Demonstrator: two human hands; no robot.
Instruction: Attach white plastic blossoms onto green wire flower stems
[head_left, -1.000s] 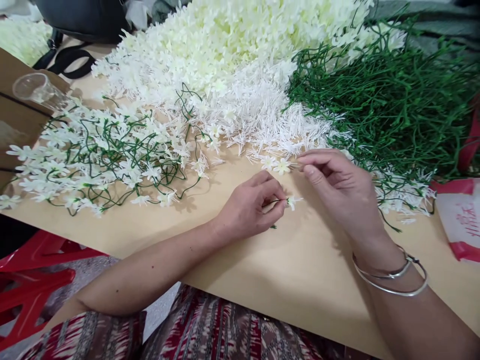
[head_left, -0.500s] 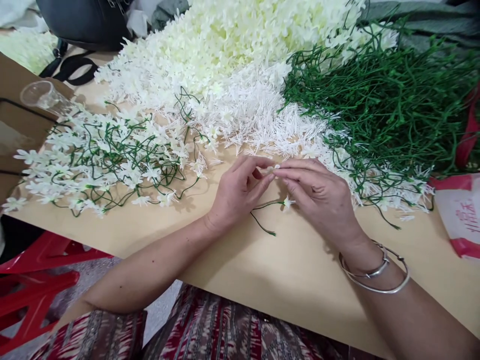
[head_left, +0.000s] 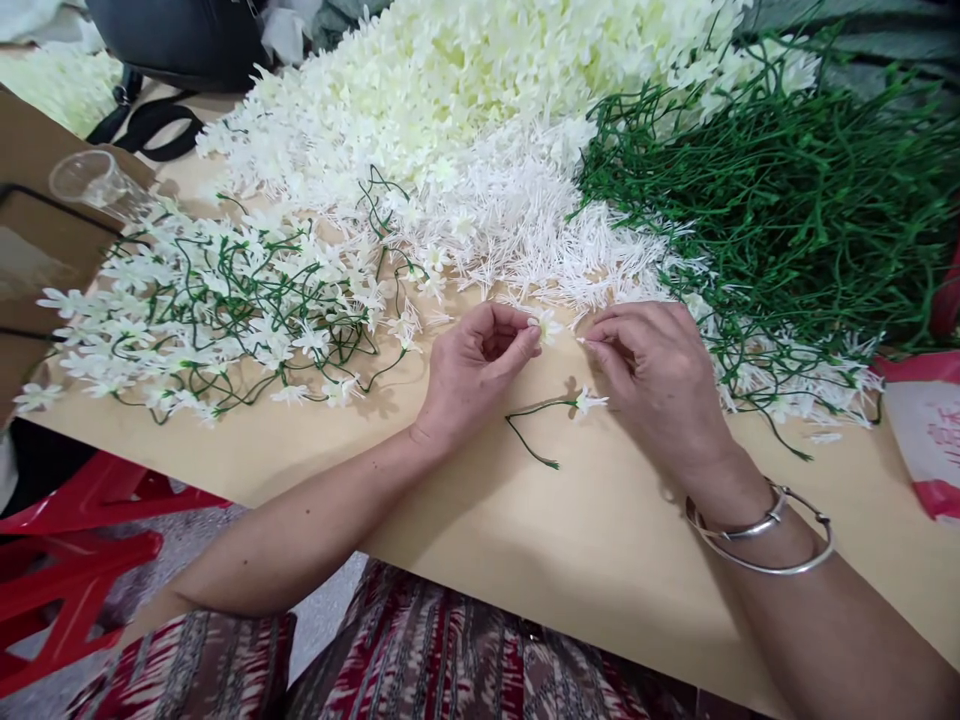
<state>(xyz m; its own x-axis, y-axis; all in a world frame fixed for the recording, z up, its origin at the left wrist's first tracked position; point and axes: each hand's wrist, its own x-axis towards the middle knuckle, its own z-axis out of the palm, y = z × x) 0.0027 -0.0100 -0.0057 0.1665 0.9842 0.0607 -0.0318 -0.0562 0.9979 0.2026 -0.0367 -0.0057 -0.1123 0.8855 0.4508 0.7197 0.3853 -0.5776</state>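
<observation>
My left hand pinches a small white artificial flower between thumb and forefinger. To its right, my right hand is closed in a pinch, with a tiny white tip, apparently a stamen, showing at its fingertips. A gap separates the two hands. Below them on the table lies a green stem with a white flower head at one end. Loose white stamens are heaped just beyond my fingers, with a mound of pale yellow-white petals behind.
Flowers on green stems lie in a pile at the left, by a clear plastic cup. Bare green stems are heaped at the right. A red and white packet lies at the right edge, and a black bag stands at the back left.
My hands have moved apart; their fingertips were together around a small white piece. The flower in my left hand now shows more plainly, and my right hand has drawn off to the right.
</observation>
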